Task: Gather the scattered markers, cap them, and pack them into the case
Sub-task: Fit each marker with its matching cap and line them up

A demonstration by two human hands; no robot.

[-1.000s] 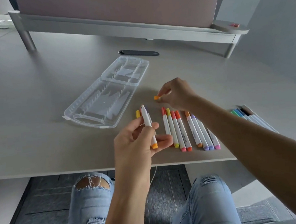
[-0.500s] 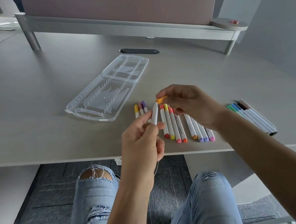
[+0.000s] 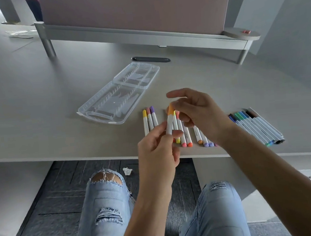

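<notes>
Above the tabletop's near edge: both hands meet over the row of markers, holding one marker between them.
Left hand [image 3: 158,146]: fingers curled, thumb and fingertips pinching the white barrel of the orange marker [image 3: 170,123] at its lower part, holding it nearly upright with a slight tilt to the right.
Right hand [image 3: 198,113]: partly curled; its thumb and middle fingers are at the orange cap [image 3: 171,110] on the marker's top end, while the index finger sticks out straight to the left, touching nothing. Whether the fingers grip the cap or merely touch it, I cannot tell.
Orange cap: sits on the marker's tip, in line with the barrel.
Case [image 3: 118,97]: clear plastic, lying open and flat on the tabletop [image 3: 44,110], beyond and to the left of the hands; its ribbed halves hold no markers.
Three markers [image 3: 150,121]: yellow, pink and purple caps, lying side by side just left of the hands, caps pointing away from the person.
Warm-coloured row [image 3: 185,135]: markers with yellow, pink, orange and purple ends, lying side by side under and behind the hands, partly hidden by them.
Thin pens [image 3: 257,126]: a group with blue, green and black caps, lying together near the tabletop's edge, well to the right of the hands.
Dark slot [image 3: 150,59]: an oval cable opening in the tabletop beyond the case.
Below the tabletop: knees in torn light-blue jeans [image 3: 106,203] over dark carpet.
</notes>
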